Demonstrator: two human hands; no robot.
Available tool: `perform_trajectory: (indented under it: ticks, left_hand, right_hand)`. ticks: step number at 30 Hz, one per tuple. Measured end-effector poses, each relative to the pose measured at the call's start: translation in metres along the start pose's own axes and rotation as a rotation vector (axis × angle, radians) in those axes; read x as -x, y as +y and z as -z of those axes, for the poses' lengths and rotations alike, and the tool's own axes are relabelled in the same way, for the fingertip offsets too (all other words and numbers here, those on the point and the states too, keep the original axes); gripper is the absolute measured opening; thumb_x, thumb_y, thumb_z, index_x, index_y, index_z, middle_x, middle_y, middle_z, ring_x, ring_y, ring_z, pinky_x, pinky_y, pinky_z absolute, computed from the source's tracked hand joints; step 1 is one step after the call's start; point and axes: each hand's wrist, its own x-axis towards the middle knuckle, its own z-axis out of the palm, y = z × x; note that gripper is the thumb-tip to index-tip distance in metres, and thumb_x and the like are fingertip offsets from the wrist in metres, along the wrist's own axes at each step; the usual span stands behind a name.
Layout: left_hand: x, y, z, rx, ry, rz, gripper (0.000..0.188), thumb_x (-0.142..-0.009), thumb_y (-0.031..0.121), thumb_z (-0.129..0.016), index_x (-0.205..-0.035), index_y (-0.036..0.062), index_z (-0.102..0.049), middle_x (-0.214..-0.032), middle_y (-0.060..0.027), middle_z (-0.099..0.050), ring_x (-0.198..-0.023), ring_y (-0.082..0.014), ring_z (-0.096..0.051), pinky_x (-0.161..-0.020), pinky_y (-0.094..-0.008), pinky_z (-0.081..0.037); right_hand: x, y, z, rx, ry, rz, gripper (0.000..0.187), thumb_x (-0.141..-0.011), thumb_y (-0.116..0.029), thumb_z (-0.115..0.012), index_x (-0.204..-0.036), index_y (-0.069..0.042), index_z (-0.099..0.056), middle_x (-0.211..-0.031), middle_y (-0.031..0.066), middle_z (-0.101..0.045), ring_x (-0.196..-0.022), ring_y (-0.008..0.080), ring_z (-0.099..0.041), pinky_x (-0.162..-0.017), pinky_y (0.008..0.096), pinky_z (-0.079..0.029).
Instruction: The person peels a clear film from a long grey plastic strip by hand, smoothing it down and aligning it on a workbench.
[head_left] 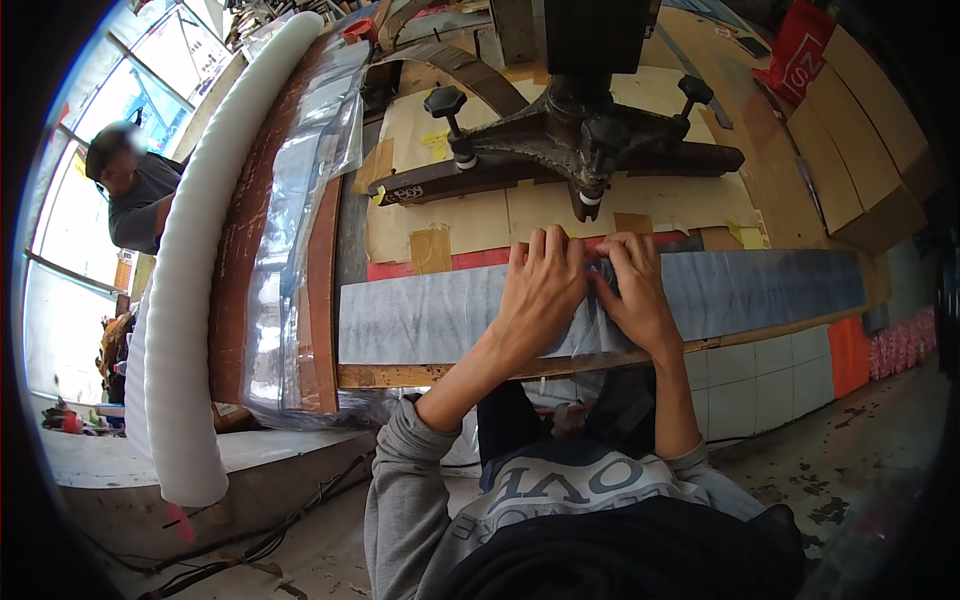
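Observation:
At the front of the workbench my left hand (pixel 543 285) and my right hand (pixel 638 295) are close together, fingers bent and pinched. Between them a crumpled piece of clear plastic film (pixel 594 332) hangs down over the bench edge, its upper part hidden by my fingers. Beneath my wrists runs a long grey-blue strip (pixel 430 315) along the front of the bench. Just past my fingertips lies a red strip (pixel 470 264). Beyond it stands a dark metal press head (pixel 590 125) with black knobs, its lower tip a little above the cardboard-covered surface.
Stacked clear plastic sheets (pixel 285 240) lie at the left, beside a long white foam roll (pixel 185 260). Cardboard boxes (pixel 850 140) and a red bag (pixel 797 55) stand at the right. Another person (pixel 145 190) is at the far left.

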Motion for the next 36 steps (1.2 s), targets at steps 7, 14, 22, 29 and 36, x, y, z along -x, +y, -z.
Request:
perform_trajectory:
  ticks: [7, 14, 22, 29, 36]
  left_hand:
    - [-0.008, -0.020, -0.017, 0.213, 0.008, -0.017, 0.019, -0.087, 0.020, -0.056, -0.091, 0.0013, -0.054, -0.093, -0.0159, -0.051, -0.090, -0.0304, -0.051, -0.075, -0.0403, -0.041]
    - [-0.009, -0.017, -0.013, 0.044, 0.079, -0.168, 0.019, -0.088, 0.022, -0.056, -0.088, 0.0029, -0.054, -0.090, -0.0123, -0.051, -0.087, -0.0255, -0.050, -0.071, -0.0359, -0.038]
    - [-0.004, -0.039, 0.002, 0.103, -0.055, -0.158, 0.029, -0.084, 0.034, -0.062, -0.081, 0.0058, -0.056, -0.078, -0.0065, -0.056, -0.076, -0.0216, -0.059, -0.068, -0.0331, -0.044]
    - [0.054, -0.096, 0.046, 0.026, -0.167, -0.022, 0.042, -0.072, 0.047, -0.073, -0.071, 0.0096, -0.054, -0.067, -0.0026, -0.060, -0.065, -0.0195, -0.062, -0.067, -0.0318, -0.045]
    - [0.094, -0.142, 0.100, -0.126, -0.365, 0.241, 0.044, -0.069, 0.046, -0.075, -0.069, 0.0074, -0.055, -0.062, -0.0036, -0.057, -0.059, -0.0216, -0.057, -0.072, -0.0354, -0.039]
  right_hand:
    - [0.000, -0.003, 0.001, -0.059, 0.014, -0.009, 0.031, -0.076, -0.006, -0.068, -0.106, -0.003, -0.058, -0.106, 0.0092, -0.050, -0.105, 0.0295, -0.045, -0.093, 0.0409, -0.037]
    - [0.002, 0.000, -0.002, -0.021, 0.039, -0.010, 0.033, -0.076, -0.009, -0.070, -0.105, -0.002, -0.057, -0.105, 0.0099, -0.051, -0.104, 0.0289, -0.047, -0.094, 0.0407, -0.038]
    - [0.001, 0.000, -0.006, 0.044, 0.050, 0.024, 0.017, -0.080, -0.011, -0.067, -0.091, -0.004, -0.056, -0.097, 0.0077, -0.051, -0.099, 0.0274, -0.048, -0.088, 0.0411, -0.039]
    - [0.000, -0.003, -0.008, 0.064, 0.060, 0.010, 0.012, -0.084, -0.014, -0.064, -0.088, -0.006, -0.056, -0.093, 0.0063, -0.052, -0.097, 0.0259, -0.049, -0.086, 0.0411, -0.040]
    - [0.000, -0.005, -0.008, 0.061, 0.061, -0.007, 0.011, -0.084, -0.013, -0.063, -0.088, -0.006, -0.056, -0.092, 0.0061, -0.052, -0.096, 0.0258, -0.050, -0.087, 0.0408, -0.040]
